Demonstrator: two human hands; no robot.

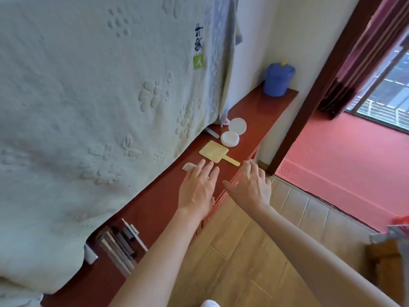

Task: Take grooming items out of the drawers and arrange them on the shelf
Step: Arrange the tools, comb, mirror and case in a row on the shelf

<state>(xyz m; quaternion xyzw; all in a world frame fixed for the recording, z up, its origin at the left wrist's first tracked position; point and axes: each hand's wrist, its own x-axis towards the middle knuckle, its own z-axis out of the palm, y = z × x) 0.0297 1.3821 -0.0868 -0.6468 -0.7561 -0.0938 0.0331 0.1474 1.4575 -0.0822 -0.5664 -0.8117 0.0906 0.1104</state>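
On the red-brown shelf point(261, 111) lie a yellow hand mirror point(214, 152), an open white compact point(232, 133) and a small pale comb point(189, 167). My left hand point(199, 187) hovers flat over the shelf, fingers straight, its fingertips just right of the comb and below the mirror. My right hand point(251, 185) is spread over the shelf's front edge, fingers relaxed, holding nothing. The drawer fronts below the edge are mostly hidden by my hands.
A large pale green towel point(99, 107) hangs over the shelf's back. A blue tub point(277, 79) stands at the far end. Grey and dark flat items point(121, 242) lie on the near part. A small grey tube point(212, 132) lies by the compact. Wooden floor on the right.
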